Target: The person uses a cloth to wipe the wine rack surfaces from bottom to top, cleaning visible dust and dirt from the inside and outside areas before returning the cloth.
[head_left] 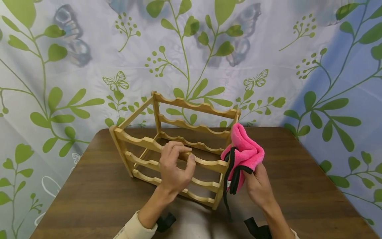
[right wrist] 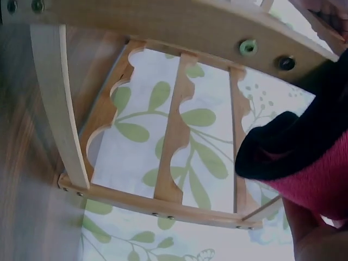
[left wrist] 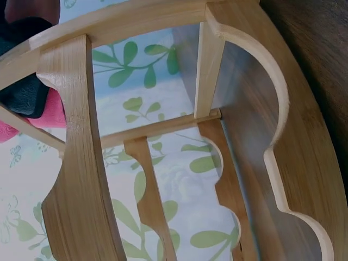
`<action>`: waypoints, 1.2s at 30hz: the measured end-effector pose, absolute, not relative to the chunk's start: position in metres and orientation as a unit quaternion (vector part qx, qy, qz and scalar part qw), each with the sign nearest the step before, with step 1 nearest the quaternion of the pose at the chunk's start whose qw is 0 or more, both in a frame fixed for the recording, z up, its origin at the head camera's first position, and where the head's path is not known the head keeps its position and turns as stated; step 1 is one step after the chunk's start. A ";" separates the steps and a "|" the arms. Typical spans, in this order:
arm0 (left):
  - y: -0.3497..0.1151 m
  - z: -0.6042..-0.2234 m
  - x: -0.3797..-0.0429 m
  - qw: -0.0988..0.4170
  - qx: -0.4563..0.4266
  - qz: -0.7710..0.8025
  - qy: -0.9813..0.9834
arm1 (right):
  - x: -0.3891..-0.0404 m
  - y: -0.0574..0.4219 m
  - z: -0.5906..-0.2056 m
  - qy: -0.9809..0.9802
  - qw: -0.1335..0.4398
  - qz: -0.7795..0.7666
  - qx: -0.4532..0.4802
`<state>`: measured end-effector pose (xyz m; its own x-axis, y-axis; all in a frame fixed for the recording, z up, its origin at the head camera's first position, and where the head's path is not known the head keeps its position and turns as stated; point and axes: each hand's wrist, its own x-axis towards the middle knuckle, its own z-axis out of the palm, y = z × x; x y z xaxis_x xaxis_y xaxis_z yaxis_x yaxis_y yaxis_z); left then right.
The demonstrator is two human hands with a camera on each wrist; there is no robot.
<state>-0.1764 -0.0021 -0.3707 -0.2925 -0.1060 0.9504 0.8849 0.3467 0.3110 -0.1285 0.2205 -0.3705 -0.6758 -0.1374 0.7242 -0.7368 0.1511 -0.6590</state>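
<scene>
A light wooden rack [head_left: 146, 142] with scalloped rails, like a wine rack, stands at an angle on the table. My left hand [head_left: 176, 167] grips its upper front rail near the middle, thumb and fingers over the top edge. To the right, my right hand [head_left: 259, 186] holds a bunched pink cloth [head_left: 244, 149] with black edging against the rack's right front post. In the right wrist view the cloth's dark edge [right wrist: 283, 157] lies near the side bar [right wrist: 163, 24]. The left wrist view looks through the scalloped rails [left wrist: 81, 163]; the left hand itself is not visible there.
The brown wooden table [head_left: 86, 202] extends around the rack. Behind it hangs a curtain [head_left: 268, 59] printed with green leaves and butterflies. Black straps [head_left: 167, 222] show near the forearms. Screw heads [right wrist: 248, 47] dot the rack's side bar.
</scene>
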 end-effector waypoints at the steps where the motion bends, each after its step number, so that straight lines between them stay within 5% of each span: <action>1: -0.003 -0.370 -0.177 0.512 -0.304 -0.489 -0.638 | -0.131 0.219 -0.371 -0.720 0.273 0.562 0.304; 19: -0.021 -0.367 -0.182 0.476 -0.321 -0.574 -0.583 | -0.134 0.192 -0.344 -0.734 0.487 0.435 0.185; 36: -0.037 -0.362 -0.194 0.405 -0.339 -0.644 -0.553 | -0.143 0.208 -0.360 -0.726 0.589 0.347 0.079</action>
